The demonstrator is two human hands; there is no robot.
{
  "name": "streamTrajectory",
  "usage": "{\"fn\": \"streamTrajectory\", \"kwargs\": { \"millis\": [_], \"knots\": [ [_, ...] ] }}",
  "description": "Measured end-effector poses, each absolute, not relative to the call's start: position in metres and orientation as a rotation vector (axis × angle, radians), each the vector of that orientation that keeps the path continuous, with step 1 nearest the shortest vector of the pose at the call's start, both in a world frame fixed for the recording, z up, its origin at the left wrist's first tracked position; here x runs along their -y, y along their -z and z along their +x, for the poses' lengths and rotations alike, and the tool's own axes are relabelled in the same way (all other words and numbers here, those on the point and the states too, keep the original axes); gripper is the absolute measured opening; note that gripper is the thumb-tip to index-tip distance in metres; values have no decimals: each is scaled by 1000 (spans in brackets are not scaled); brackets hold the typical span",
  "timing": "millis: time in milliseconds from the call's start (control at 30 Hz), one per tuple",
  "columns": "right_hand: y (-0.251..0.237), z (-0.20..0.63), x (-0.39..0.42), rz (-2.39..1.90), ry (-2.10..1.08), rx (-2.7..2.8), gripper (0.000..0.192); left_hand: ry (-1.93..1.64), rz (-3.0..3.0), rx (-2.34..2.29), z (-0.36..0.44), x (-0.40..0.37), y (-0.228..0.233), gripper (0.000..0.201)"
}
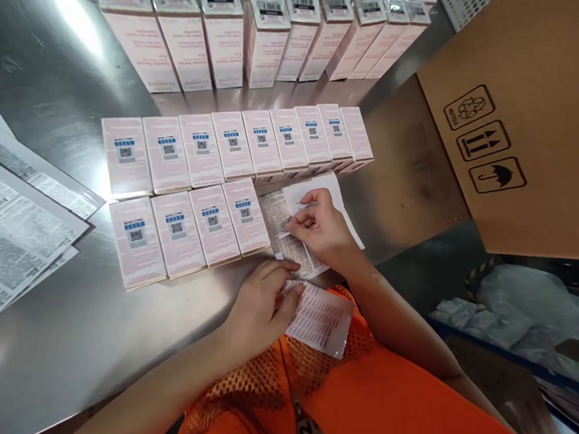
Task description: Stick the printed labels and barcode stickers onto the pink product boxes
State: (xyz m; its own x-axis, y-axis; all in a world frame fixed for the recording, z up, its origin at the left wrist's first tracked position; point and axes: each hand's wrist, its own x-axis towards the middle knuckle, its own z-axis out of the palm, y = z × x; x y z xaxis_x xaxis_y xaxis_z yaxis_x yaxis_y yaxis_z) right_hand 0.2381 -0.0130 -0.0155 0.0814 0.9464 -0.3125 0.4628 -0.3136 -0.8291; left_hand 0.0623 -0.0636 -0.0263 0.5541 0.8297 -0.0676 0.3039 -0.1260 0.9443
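Nearest the camera, an orange mesh vest (pixel 334 401) fills the bottom of the view; just above it the left hand (pixel 261 309) lies with its fingers curled, pinching the near end of a sheet of printed labels (pixel 322 318) that hangs off the table edge over the vest; a little further on, the right hand (pixel 320 228) is bent at the wrist with fingertips drawn together on a small label (pixel 291 240) at the upper part of the same sheet, whose white backing (pixel 341 206) spreads out beneath the hand; whether the label is fully lifted cannot be told. Both hands rest over the near edge of the steel table (pixel 79 340); just left of the right hand lies a row of four pink boxes (pixel 190 231), flat, each with a blue-headed code sticker; behind them, touching, a longer row of nine boxes (pixel 236 147); further back stand upright boxes (pixel 265 38) in a packed rank. Printed paper sheets (pixel 9 219) lie at the far left; a large cardboard carton (pixel 526 111) stands to the right.
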Motion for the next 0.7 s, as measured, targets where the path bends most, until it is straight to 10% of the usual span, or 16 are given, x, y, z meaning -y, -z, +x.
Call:
{"fn": "streamTrajectory", "kwargs": {
  "millis": [700],
  "knots": [
    [23, 237, 10, -1971, -860, 1398, 49, -619, 2220, -893, 36, 89, 24, 8]
  ]
}}
